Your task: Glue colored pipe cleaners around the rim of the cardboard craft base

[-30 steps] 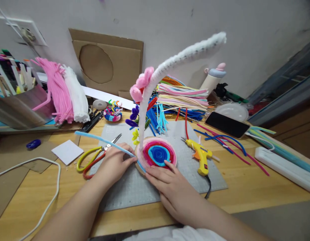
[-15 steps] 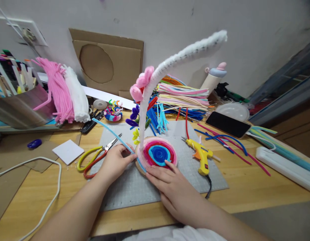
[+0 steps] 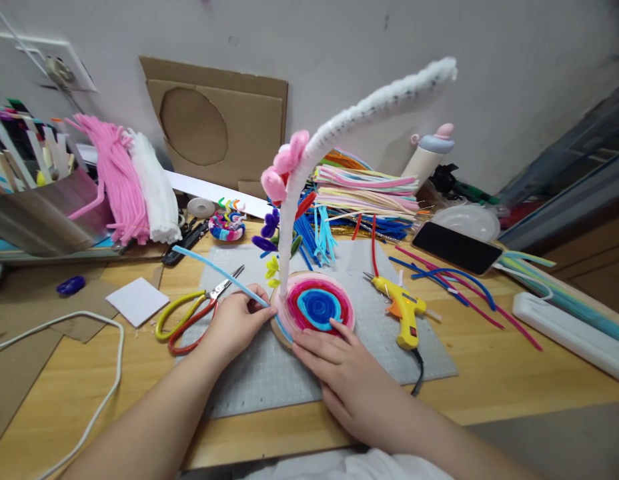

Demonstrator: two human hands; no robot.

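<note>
A round disc (image 3: 317, 308) of coiled pipe cleaners, ringed pink, red and blue, lies on a grey cutting mat (image 3: 269, 373). A tall white fuzzy stem (image 3: 339, 127) with pink flowers (image 3: 282, 170) rises from its left edge. My left hand (image 3: 237, 323) pinches a light-blue pipe cleaner (image 3: 217, 273) against the disc's left rim; its free end points up and left. My right hand (image 3: 334, 357) lies flat with fingers pressing the disc's near edge.
Scissors (image 3: 189, 310) lie left of my left hand. A yellow glue gun (image 3: 399, 310) sits right of the disc. Stacks of pipe cleaners (image 3: 362, 190), pink and white bundles (image 3: 129, 180), a phone (image 3: 454, 248), a white cable (image 3: 89, 373) and cardboard (image 3: 217, 127) surround the mat.
The free end of the light-blue pipe cleaner has swung a little up and to the right, then back left. Both hands stay at the disc's rim.
</note>
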